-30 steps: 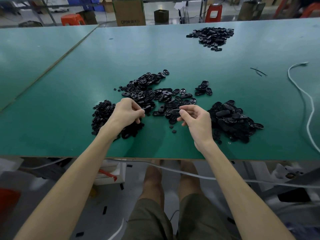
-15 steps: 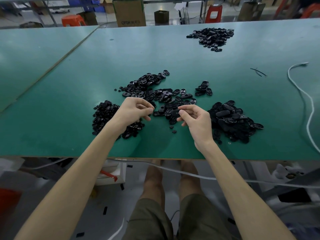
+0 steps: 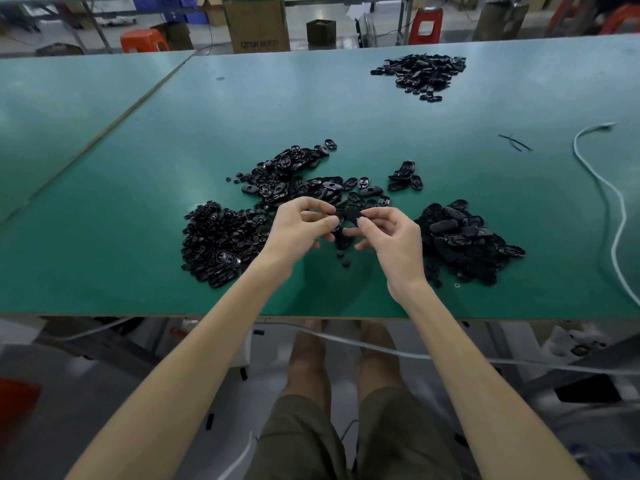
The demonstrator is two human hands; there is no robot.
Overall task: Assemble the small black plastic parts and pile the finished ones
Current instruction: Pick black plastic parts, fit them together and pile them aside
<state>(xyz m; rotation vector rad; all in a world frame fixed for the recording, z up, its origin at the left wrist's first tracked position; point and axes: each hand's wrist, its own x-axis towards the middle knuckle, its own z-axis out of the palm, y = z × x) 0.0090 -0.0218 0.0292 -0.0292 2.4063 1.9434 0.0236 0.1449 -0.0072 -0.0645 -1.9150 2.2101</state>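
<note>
Here, both hands meet in the air just above the green table, close to its near edge. The left hand and the right hand each have thumb and forefinger curled in a pinch. Between the 2 pinches sits 1 black part, touched from both sides. The other fingers of each hand hang loosely curled below. Whether the left hand also brings a 2nd, smaller piece to the part cannot be told, since everything there is dark on dark.

The part lies midway between the fingertips, with neither hand clearly nearer. Its long axis appears to run across, from one hand toward the other, though the outline is too murky to be sure.

3 heaps ring the hands. A heap of small pieces lies just left of the left hand, and a loose spread of oval shells lies beyond the fingers. A right heap of larger oval pieces sits just beside the right hand. A far heap lies well apart toward the table's far side, and a white cable trails along the right.

Judging by this, the fitting step is in hand. If the right heap is the finished one, the right hand is the nearer carrier, and the drop would go rightward.
</note>
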